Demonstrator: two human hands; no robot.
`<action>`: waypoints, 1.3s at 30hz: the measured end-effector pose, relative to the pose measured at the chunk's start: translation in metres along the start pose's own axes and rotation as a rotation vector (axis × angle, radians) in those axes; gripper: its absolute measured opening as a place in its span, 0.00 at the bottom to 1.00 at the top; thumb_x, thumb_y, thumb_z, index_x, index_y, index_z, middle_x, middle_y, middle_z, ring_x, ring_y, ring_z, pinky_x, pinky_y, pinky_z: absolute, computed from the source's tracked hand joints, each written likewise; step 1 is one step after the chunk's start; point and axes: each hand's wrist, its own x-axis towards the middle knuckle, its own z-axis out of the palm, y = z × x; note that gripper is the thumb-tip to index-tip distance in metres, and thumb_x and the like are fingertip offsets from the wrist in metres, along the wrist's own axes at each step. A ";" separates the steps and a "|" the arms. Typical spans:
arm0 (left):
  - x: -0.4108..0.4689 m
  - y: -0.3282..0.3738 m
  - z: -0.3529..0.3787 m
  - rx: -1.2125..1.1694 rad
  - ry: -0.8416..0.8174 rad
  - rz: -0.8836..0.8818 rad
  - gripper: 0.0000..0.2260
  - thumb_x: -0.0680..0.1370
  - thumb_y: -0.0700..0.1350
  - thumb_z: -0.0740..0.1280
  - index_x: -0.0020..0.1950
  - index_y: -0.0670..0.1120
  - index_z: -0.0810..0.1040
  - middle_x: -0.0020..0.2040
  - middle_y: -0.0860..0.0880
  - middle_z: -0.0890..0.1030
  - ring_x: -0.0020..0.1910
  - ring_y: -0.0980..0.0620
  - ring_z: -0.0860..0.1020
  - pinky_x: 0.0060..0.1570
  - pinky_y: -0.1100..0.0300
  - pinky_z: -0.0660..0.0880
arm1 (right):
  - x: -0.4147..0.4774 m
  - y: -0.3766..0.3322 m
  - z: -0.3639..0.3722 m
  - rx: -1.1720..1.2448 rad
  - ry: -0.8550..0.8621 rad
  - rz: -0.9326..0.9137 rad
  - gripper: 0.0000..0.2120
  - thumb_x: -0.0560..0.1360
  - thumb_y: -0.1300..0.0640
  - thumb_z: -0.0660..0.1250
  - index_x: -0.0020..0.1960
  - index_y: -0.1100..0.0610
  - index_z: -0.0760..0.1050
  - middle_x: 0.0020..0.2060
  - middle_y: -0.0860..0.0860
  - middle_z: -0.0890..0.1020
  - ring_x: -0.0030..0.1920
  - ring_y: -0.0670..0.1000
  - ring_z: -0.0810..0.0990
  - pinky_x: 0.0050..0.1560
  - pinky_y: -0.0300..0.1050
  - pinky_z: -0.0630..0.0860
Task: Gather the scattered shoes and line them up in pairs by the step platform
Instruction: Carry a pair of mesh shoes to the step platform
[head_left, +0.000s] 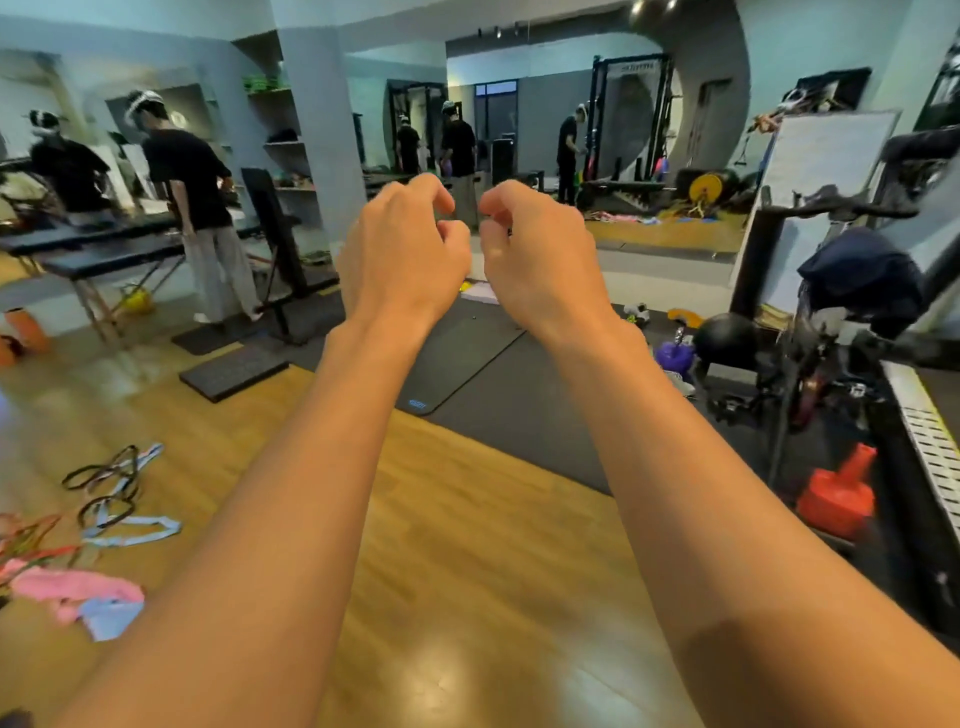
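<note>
I hold both arms out at chest height over the wooden floor. My left hand and my right hand are side by side, fingers curled in, with nothing in them. Far ahead, a small light sneaker lies on the black floor mat. A grey shoe shows partly past my right forearm, beside a purple kettlebell. A low dark slab, possibly the step platform, lies on the floor to the left of my arms.
An exercise bike, a black ball and a red kettlebell crowd the right side. Resistance bands and pink and blue cloths lie at the left. A person stands by folding tables.
</note>
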 end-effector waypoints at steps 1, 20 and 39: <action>0.013 -0.002 0.018 -0.009 -0.010 0.004 0.10 0.77 0.46 0.60 0.55 0.51 0.77 0.52 0.50 0.79 0.49 0.48 0.76 0.41 0.56 0.69 | 0.015 0.013 0.007 -0.008 0.002 0.011 0.11 0.79 0.57 0.57 0.58 0.53 0.74 0.52 0.50 0.79 0.51 0.55 0.76 0.51 0.54 0.75; 0.254 -0.068 0.388 -0.188 -0.213 0.078 0.11 0.76 0.46 0.60 0.57 0.50 0.77 0.53 0.48 0.80 0.52 0.46 0.77 0.44 0.53 0.73 | 0.288 0.276 0.171 -0.209 0.038 0.226 0.12 0.79 0.56 0.58 0.60 0.53 0.75 0.54 0.51 0.80 0.54 0.55 0.76 0.54 0.56 0.74; 0.496 -0.017 0.796 -0.316 -0.378 0.152 0.11 0.75 0.47 0.61 0.55 0.49 0.77 0.53 0.49 0.80 0.51 0.45 0.77 0.46 0.54 0.73 | 0.574 0.621 0.236 -0.284 0.078 0.356 0.12 0.79 0.54 0.60 0.59 0.53 0.76 0.53 0.49 0.81 0.51 0.52 0.78 0.54 0.54 0.75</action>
